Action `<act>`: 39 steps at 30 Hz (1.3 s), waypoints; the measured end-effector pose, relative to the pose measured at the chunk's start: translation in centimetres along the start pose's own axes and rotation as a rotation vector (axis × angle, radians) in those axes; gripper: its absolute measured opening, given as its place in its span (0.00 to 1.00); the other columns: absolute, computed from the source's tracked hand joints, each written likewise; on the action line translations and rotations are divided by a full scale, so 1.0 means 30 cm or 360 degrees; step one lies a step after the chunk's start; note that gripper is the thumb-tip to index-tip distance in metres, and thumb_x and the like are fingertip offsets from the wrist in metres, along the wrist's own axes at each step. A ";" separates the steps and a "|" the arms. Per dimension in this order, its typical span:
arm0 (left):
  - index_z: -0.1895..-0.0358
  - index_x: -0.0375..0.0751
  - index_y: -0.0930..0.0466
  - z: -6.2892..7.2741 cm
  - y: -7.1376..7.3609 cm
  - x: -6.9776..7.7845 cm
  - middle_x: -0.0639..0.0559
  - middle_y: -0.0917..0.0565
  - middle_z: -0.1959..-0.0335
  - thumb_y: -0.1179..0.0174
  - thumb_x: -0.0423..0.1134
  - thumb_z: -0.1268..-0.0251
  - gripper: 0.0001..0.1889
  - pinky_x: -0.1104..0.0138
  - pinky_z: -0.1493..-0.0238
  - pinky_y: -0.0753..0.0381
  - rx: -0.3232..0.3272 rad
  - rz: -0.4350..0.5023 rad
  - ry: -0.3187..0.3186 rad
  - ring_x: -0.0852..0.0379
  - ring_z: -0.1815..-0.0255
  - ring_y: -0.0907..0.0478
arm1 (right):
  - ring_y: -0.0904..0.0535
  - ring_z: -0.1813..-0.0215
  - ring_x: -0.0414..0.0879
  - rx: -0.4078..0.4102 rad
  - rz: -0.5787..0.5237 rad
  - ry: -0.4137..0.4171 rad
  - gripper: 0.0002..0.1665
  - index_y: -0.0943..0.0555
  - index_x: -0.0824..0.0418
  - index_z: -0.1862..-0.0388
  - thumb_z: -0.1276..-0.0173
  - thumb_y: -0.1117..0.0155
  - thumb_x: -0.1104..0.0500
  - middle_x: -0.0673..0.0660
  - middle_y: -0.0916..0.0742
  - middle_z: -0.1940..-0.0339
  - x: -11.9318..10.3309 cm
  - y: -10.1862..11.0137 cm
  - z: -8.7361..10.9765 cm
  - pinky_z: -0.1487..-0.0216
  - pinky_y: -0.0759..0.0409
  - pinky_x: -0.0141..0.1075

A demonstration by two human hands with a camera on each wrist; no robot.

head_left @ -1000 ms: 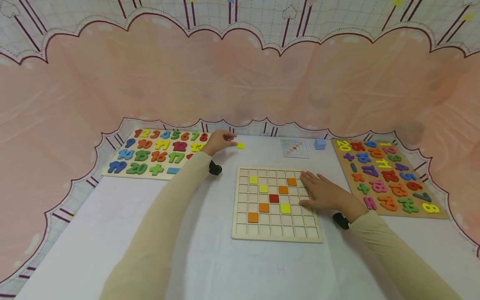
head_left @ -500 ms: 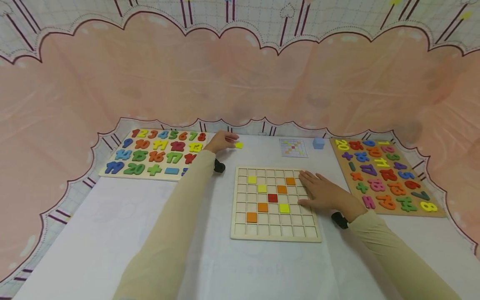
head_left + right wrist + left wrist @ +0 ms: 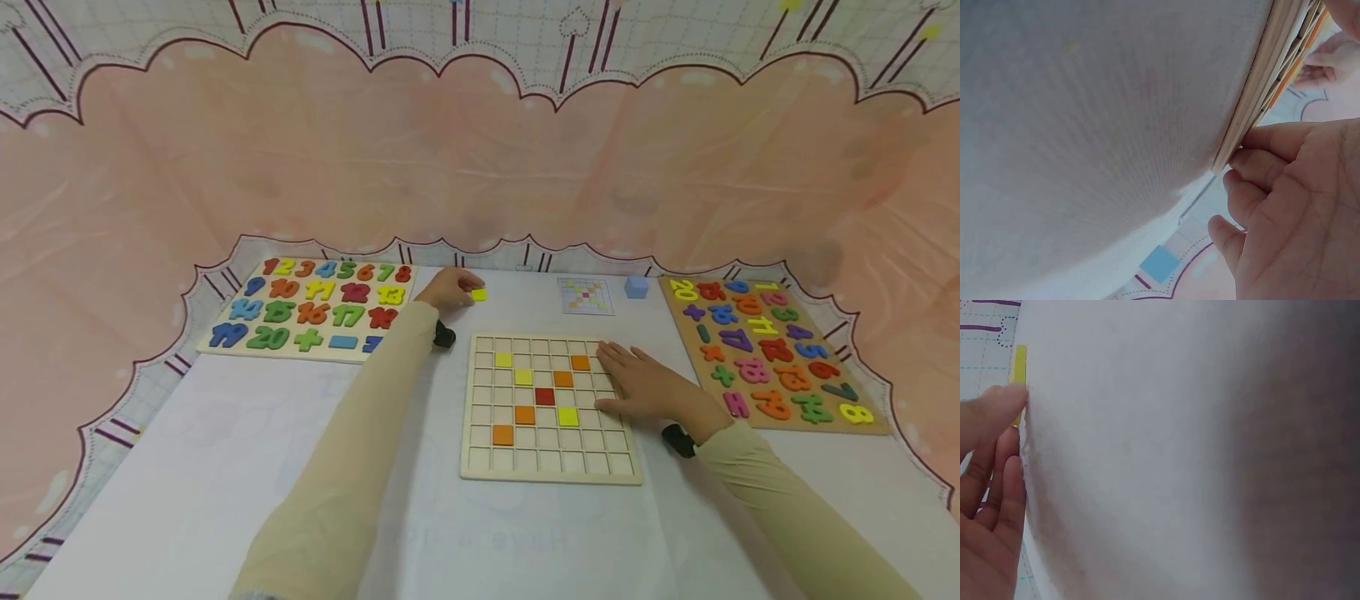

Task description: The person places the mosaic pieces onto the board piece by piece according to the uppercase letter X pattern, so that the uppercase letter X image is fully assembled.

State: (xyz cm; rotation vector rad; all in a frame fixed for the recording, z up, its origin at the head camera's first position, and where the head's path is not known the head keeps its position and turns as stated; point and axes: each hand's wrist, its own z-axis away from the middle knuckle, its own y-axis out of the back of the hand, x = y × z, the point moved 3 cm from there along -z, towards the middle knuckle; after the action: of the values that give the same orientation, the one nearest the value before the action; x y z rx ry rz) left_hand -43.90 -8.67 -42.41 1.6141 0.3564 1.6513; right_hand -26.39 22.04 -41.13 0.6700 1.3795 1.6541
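Note:
At the back of the table my left hand (image 3: 448, 288) has its thumb and fingertips on a small yellow square tile (image 3: 478, 295). In the left wrist view the thumb overlaps that tile (image 3: 1019, 362), with the fingers on its other side. My right hand (image 3: 652, 390) rests on the right edge of a wooden grid board (image 3: 552, 478), fingers extended over the upper right cells. Yellow tiles (image 3: 522, 377), orange tiles (image 3: 502, 435) and one red tile (image 3: 544, 397) lie in the grid, mostly along diagonals. The right wrist view shows fingertips (image 3: 1241, 156) at the board's side.
A number board (image 3: 341, 357) with coloured digits lies at the back left, partly behind my left arm. Another number board (image 3: 765, 392) lies on the right. Behind the grid are a pattern card (image 3: 587, 297) and a blue cube (image 3: 636, 287). A patterned cloth (image 3: 480, 167) hangs behind.
My left hand has lowered slightly and its fingers have closed in on the yellow tile. The right hand stays on the board's edge.

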 end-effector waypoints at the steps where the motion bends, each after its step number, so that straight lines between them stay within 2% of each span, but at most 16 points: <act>1: 0.44 0.41 0.21 0.001 -0.001 0.000 0.44 0.21 0.45 0.38 0.26 0.44 0.21 0.61 0.39 0.29 -0.0001 0.0000 0.0011 0.51 0.47 0.29 | 0.50 0.24 0.61 0.0000 0.0001 -0.0001 0.54 0.48 0.70 0.27 0.36 0.46 0.34 0.67 0.42 0.25 0.000 0.000 0.001 0.26 0.53 0.55; 7: 0.45 0.40 0.21 0.007 -0.005 0.007 0.45 0.21 0.48 0.34 0.31 0.45 0.21 0.63 0.42 0.28 0.0015 -0.0007 0.0069 0.52 0.49 0.29 | 0.50 0.24 0.61 -0.0007 0.0004 -0.0005 0.53 0.48 0.70 0.27 0.36 0.46 0.35 0.67 0.43 0.25 -0.002 0.006 0.005 0.26 0.53 0.55; 14: 0.47 0.37 0.20 0.003 -0.007 0.005 0.44 0.20 0.55 0.34 0.31 0.46 0.20 0.67 0.49 0.29 0.0078 -0.0032 0.0097 0.54 0.56 0.30 | 0.51 0.24 0.61 -0.0016 -0.0002 0.0000 0.52 0.48 0.71 0.27 0.35 0.46 0.36 0.67 0.43 0.25 -0.008 0.010 0.008 0.26 0.53 0.56; 22: 0.52 0.36 0.17 -0.001 -0.005 -0.002 0.43 0.18 0.57 0.32 0.32 0.47 0.17 0.64 0.48 0.26 0.0152 -0.0039 0.0115 0.55 0.58 0.27 | 0.51 0.24 0.60 -0.0031 0.0002 -0.0008 0.53 0.49 0.70 0.27 0.35 0.47 0.34 0.66 0.44 0.24 0.004 0.002 0.003 0.26 0.54 0.55; 28: 0.51 0.37 0.17 0.012 -0.002 0.005 0.43 0.19 0.56 0.34 0.32 0.45 0.16 0.63 0.47 0.27 0.0152 -0.0025 0.0127 0.53 0.57 0.28 | 0.51 0.24 0.60 -0.0028 -0.0003 -0.0010 0.54 0.49 0.70 0.27 0.35 0.47 0.34 0.66 0.44 0.24 0.006 0.000 0.002 0.26 0.54 0.56; 36: 0.49 0.37 0.19 0.021 0.016 0.004 0.43 0.20 0.49 0.36 0.34 0.41 0.16 0.60 0.41 0.28 0.0094 -0.0059 0.0064 0.49 0.49 0.26 | 0.52 0.23 0.60 -0.0028 -0.0014 -0.0020 0.54 0.49 0.69 0.27 0.36 0.47 0.34 0.66 0.44 0.24 0.002 0.004 0.003 0.26 0.54 0.55; 39: 0.49 0.37 0.19 0.026 0.025 0.010 0.42 0.19 0.48 0.38 0.34 0.40 0.15 0.60 0.41 0.27 0.0069 -0.0060 0.0011 0.49 0.48 0.25 | 0.52 0.23 0.60 -0.0026 -0.0019 -0.0020 0.54 0.49 0.69 0.27 0.36 0.46 0.34 0.66 0.44 0.24 0.001 0.005 0.004 0.26 0.54 0.55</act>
State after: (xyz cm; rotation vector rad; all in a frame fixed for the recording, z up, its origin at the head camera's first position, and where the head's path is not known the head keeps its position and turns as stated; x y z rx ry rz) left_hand -43.38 -9.19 -41.58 1.6243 0.4263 1.6310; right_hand -26.33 22.12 -40.96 0.6601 1.3571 1.6475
